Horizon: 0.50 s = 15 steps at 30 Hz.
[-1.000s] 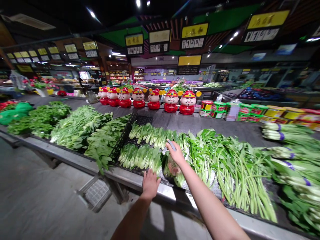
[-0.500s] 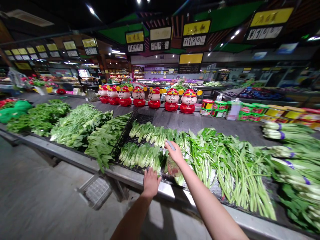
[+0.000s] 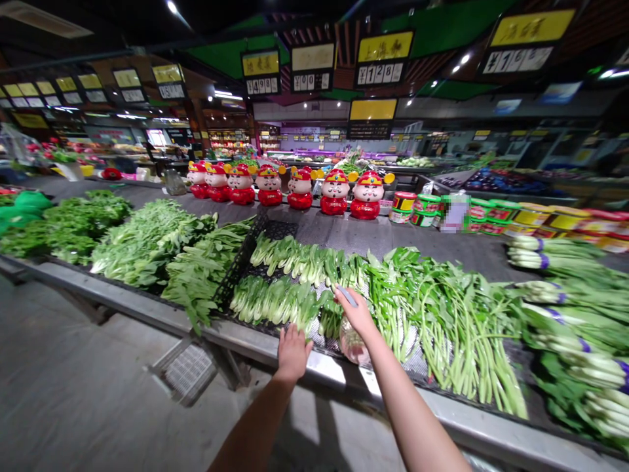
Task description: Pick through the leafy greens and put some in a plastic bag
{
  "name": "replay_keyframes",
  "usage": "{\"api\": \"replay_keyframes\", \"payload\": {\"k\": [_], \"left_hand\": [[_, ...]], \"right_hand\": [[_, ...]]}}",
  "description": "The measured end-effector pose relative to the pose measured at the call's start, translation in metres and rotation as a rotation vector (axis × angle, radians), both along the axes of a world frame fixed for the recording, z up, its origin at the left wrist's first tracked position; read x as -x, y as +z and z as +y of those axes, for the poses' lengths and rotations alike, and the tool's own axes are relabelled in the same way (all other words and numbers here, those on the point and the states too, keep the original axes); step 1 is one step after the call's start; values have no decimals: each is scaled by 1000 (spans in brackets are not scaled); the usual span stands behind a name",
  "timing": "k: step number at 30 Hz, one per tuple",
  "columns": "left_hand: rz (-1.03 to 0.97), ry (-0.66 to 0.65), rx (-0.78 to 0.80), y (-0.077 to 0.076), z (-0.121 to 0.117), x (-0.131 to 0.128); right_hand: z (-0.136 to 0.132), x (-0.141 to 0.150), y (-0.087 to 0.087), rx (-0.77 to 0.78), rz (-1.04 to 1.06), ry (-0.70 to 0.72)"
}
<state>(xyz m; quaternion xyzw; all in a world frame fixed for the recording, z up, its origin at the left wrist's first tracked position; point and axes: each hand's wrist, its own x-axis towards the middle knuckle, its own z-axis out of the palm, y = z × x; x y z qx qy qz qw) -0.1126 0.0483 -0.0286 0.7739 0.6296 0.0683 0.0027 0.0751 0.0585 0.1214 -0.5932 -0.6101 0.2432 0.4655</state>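
My right hand point(image 3: 358, 314) is closed around a clear spray bottle point(image 3: 352, 344) with a grey top, held over the bok choy point(image 3: 280, 298) at the front of the vegetable counter. My left hand point(image 3: 291, 351) rests on the counter's metal front rail point(image 3: 236, 340), fingers together and lying flat, holding nothing. Long-stemmed greens point(image 3: 457, 328) lie just right of the bottle.
Leafy greens point(image 3: 147, 242) fill the counter's left side, leeks point(image 3: 565, 288) the right. A row of red figurines point(image 3: 299, 190) and tins point(image 3: 427, 213) stand along the back. A black crate wall point(image 3: 240, 262) divides the piles. Price signs point(image 3: 314, 65) hang overhead.
My right hand has drawn the spray bottle back toward the counter's front edge and lower. My left hand stays on the rail. The view has shifted slightly.
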Motion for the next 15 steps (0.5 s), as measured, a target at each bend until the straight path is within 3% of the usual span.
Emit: {"api": "replay_keyframes", "payload": {"k": [6,15], "left_hand": [[35,12,1,4,-2,-2],[-3,14,-10,2,-3,-1]], "right_hand": [[-16,-18,-5,44,-8,63],[-26,-27,-16,70,-6,24]]}}
